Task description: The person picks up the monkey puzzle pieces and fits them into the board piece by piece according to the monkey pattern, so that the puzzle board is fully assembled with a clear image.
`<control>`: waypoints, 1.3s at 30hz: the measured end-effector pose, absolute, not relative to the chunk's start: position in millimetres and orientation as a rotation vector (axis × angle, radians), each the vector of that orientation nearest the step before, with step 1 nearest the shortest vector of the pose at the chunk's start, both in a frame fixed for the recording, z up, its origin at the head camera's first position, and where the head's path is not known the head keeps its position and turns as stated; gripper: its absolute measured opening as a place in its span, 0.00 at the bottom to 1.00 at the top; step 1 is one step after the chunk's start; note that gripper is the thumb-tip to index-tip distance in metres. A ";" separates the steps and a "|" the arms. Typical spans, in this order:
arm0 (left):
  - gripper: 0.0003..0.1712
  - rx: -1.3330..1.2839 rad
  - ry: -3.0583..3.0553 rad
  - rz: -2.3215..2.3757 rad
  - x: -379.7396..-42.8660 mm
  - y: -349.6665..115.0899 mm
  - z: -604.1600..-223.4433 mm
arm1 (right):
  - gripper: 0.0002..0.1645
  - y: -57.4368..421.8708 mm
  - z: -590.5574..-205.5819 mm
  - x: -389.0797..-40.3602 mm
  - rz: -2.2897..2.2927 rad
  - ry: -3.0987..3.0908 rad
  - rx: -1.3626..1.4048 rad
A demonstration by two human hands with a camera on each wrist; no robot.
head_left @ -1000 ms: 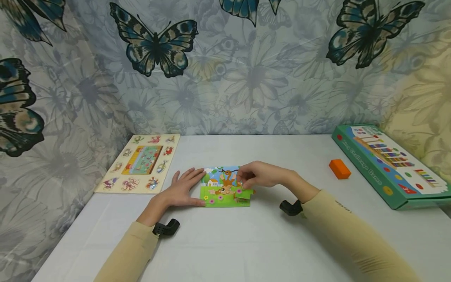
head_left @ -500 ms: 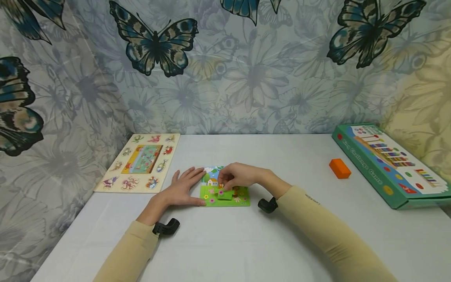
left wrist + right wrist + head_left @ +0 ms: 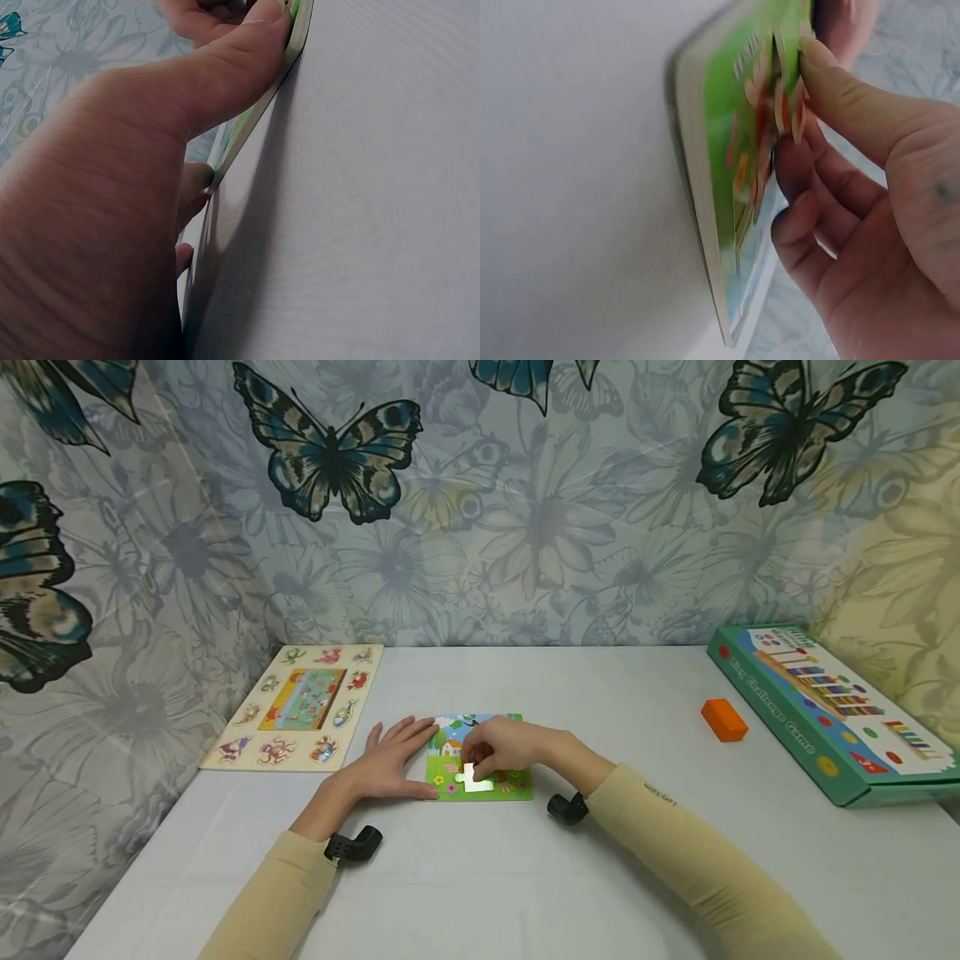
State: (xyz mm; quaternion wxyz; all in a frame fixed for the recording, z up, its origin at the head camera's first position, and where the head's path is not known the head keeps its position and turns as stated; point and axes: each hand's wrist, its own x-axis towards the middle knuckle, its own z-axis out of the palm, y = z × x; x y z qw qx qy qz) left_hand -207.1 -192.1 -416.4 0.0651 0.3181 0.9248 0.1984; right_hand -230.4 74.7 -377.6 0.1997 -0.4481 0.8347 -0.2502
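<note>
A small jigsaw puzzle board [image 3: 442, 791] with a bright garden picture lies flat mid-table in the head view. My left hand [image 3: 375, 770] rests along its left edge, fingers spread and thumb at the lower corner. Over the middle of the board, my right hand [image 3: 517, 745] pinches a puzzle piece [image 3: 477, 783], which shines white with glare. In the right wrist view the same puzzle piece [image 3: 788, 67] looks green, tilted between thumb and fingers just over the board. Fingers hide part of the picture. The left wrist view shows my left thumb [image 3: 232, 71] on the board's edge.
A cream wooden board [image 3: 240, 762] with animal pictures lies at the back left. To the right sit an orange block [image 3: 723, 720] and a green game box [image 3: 832, 718]. Butterfly-patterned cloth [image 3: 540, 527] hangs behind the white table [image 3: 480, 877].
My right hand has moved left with the piece, from the board's right side to its middle. Since half a second ago the piece has turned white with glare. My left hand stays put.
</note>
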 end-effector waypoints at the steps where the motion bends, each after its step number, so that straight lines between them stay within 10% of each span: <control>1: 0.61 0.958 2.791 0.599 -207.2 -192.2 -416.8 | 0.10 73.7 -378.5 -229.6 -0.694 2.343 -1.253; 39: 0.62 0.985 2.812 0.575 -207.5 -193.3 -419.7 | 0.13 97.3 -365.8 -218.8 -0.814 2.329 -1.268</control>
